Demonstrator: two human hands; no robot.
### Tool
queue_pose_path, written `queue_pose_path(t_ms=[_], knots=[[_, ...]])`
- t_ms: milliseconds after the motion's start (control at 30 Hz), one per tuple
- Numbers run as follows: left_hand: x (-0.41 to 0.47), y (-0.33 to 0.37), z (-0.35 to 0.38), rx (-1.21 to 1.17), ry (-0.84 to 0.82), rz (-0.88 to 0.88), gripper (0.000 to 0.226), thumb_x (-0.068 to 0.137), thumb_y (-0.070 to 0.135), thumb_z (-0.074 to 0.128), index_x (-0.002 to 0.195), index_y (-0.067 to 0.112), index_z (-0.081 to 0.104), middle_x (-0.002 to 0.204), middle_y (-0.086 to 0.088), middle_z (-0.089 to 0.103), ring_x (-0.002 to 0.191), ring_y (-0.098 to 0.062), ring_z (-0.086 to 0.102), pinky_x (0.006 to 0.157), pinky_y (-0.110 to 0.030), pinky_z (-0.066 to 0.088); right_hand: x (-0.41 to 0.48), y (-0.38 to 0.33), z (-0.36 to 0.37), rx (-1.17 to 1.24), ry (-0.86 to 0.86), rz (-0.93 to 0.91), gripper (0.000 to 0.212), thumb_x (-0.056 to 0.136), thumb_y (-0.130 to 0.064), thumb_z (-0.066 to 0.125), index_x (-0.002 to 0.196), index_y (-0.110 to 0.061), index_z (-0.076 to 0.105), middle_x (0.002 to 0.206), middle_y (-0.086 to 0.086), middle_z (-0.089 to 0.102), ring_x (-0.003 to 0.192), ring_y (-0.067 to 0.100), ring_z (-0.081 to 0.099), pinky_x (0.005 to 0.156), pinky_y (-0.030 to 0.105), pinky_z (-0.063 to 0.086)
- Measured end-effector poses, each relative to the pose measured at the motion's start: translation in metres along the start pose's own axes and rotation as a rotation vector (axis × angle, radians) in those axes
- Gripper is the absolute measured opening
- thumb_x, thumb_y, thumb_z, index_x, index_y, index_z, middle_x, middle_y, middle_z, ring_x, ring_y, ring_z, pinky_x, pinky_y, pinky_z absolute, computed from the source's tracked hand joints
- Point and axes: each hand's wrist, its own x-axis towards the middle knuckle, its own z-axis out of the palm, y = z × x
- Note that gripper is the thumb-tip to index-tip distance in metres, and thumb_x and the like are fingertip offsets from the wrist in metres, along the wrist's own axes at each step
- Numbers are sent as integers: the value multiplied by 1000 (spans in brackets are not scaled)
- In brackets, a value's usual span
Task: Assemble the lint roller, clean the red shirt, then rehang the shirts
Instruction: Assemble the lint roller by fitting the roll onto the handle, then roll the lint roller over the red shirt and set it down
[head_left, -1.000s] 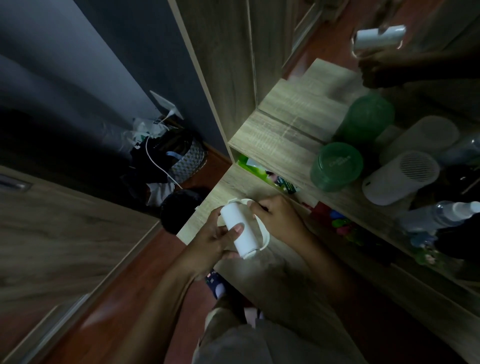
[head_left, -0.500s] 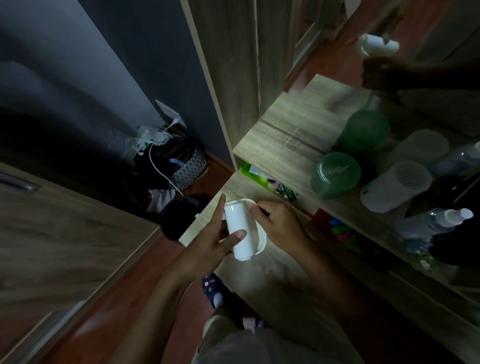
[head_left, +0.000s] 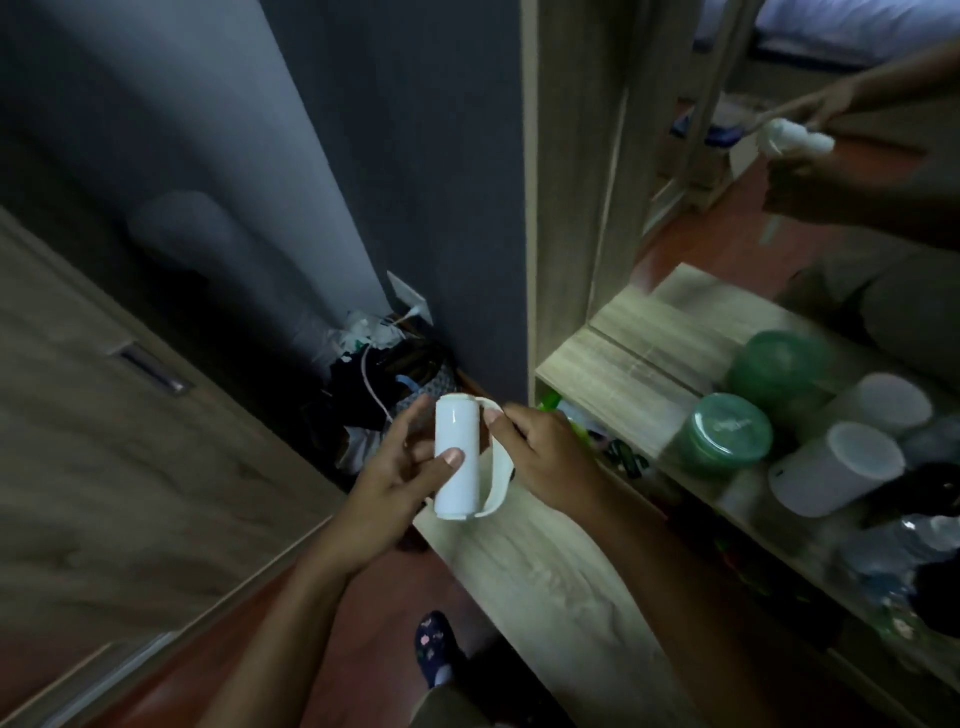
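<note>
A white lint roller (head_left: 456, 457) stands almost upright between my two hands, above the near corner of a low wooden shelf unit (head_left: 545, 566). My left hand (head_left: 395, 483) cups the roll from the left, thumb pressed on its front. My right hand (head_left: 545, 457) grips the curved white handle bracket (head_left: 497, 467) on the roll's right side. A mirror (head_left: 779, 156) at the upper right repeats my hands and the roller. No shirt is in view.
The upper shelf (head_left: 623, 374) carries two green-lidded jars (head_left: 727, 431), white cylinders (head_left: 836, 467) and clear bottles at the right. A basket of dark clutter with a white cable (head_left: 395, 374) sits in the floor corner. A wooden door (head_left: 130, 441) fills the left. My foot (head_left: 436, 644) rests on red flooring.
Both hands have lifted the roller up and slightly forward off the shelf top. The view has tilted upward, showing more of the wall and mirror.
</note>
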Motion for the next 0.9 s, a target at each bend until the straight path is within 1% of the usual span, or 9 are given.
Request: queue_pose_path(t_ms=[200,300,400,467,567,667,800,867,900], knots=[[-23,6,-75,-21,144,-2,62,88,26,71,143,21,44,99,-19,68,97,-15,68,87,-34,52,25,-51,47,-14,-48,-91,44,100,-47,43,69,-16,53,56,3,58,50,19,59,50,48,48],[-32,1,-118,-20,209,-4,55,89,27,70,139,17,49,94,-12,69,91,-12,66,83,-33,53,41,-73,78,-41,-54,-115,46,99,-49,43,67,-16,48,53,-2,51,48,18,52,51,50,44],[-36,-7,-162,6,301,20,38,94,8,63,130,13,54,84,3,72,75,-6,67,70,-26,55,58,-93,111,-33,-78,-94,51,98,-56,41,67,-16,49,53,1,52,48,20,53,51,50,45],[-37,-9,-194,51,366,22,33,93,-2,61,123,11,56,83,0,72,65,-3,66,60,-21,54,71,-108,136,26,-79,-50,50,97,-59,41,67,-20,50,53,1,53,49,23,55,51,51,47],[-31,-15,-245,141,452,19,20,94,6,64,112,15,62,83,-4,70,61,-1,63,58,-24,51,90,-131,179,107,-83,1,54,96,-58,43,69,-12,56,55,10,54,50,30,55,54,53,49],[-18,-26,-297,207,539,10,7,94,15,66,101,17,67,79,-8,70,62,-9,60,61,-32,50,109,-151,223,129,-121,81,55,97,-51,47,79,-1,62,62,20,59,53,24,54,61,50,50],[11,-37,-359,271,590,-23,14,93,18,67,93,4,70,76,-18,71,64,-21,65,51,-22,46,140,-166,272,115,-159,251,34,98,-35,53,91,-3,65,80,16,70,71,24,67,67,39,52],[32,-46,-389,285,590,-70,27,92,26,66,91,0,71,78,-21,72,65,-29,68,60,-33,53,151,-170,290,180,-183,286,13,92,-19,60,99,-11,67,85,6,72,72,16,67,65,31,52],[43,-51,-404,293,591,-99,31,92,28,64,89,-1,71,78,-21,73,64,-29,68,66,-39,56,156,-170,298,212,-184,290,15,89,-14,63,104,-14,67,87,4,72,75,14,68,68,30,52]])
